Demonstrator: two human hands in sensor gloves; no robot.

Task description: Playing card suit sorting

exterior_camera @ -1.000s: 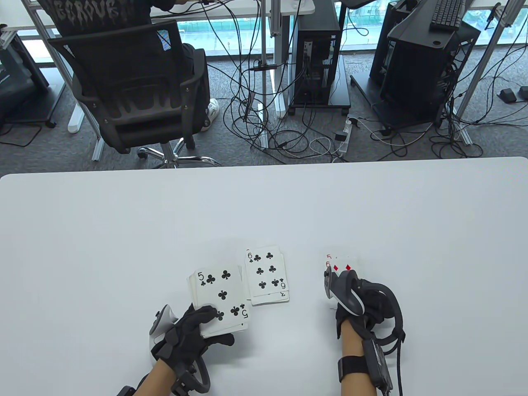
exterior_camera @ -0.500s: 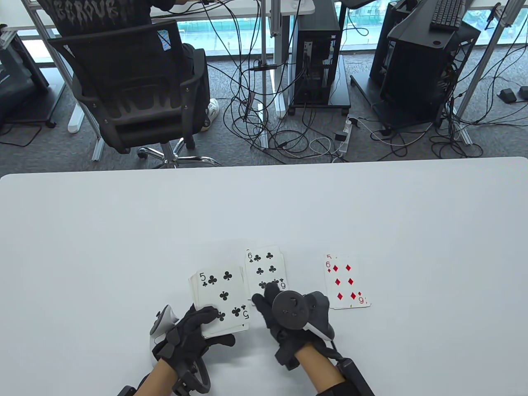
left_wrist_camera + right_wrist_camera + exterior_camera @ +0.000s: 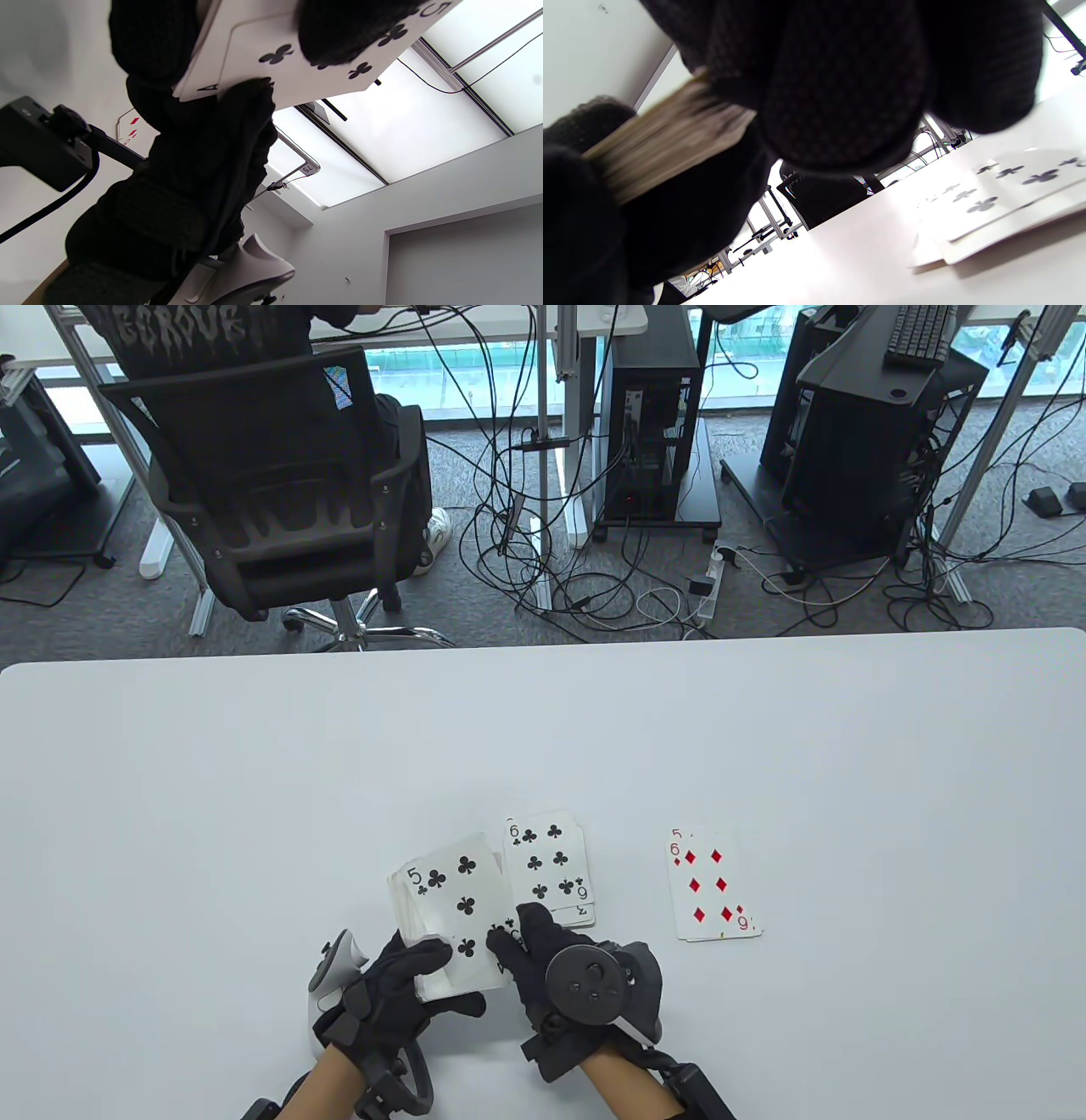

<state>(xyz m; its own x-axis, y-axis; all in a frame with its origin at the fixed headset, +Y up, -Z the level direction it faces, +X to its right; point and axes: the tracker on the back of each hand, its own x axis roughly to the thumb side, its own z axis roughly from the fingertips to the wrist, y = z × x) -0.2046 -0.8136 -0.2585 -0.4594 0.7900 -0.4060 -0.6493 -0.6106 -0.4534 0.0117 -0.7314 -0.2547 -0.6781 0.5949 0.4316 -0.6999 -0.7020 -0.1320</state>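
1. Two piles lay sorted on the table (image 3: 254, 780): clubs pile (image 3: 550, 872), six on top, at about 12 o'clock of the right hand (image 3: 585, 984); diamonds pile (image 3: 711, 891), six on top, at 3 o'clock of the clubs, well apart.
2. Deck (image 3: 441, 916) gripped in left hand (image 3: 399, 993), thumb curled over its near edge; a thick stack by the look of the right wrist view, so probably much left to sort.
3. Five of clubs (image 3: 462, 903), top of deck, skewed and pinched at its near right corner by right fingertips (image 3: 513, 937).
4. Judged next: five onto clubs pile, at 1 o'clock of deck.
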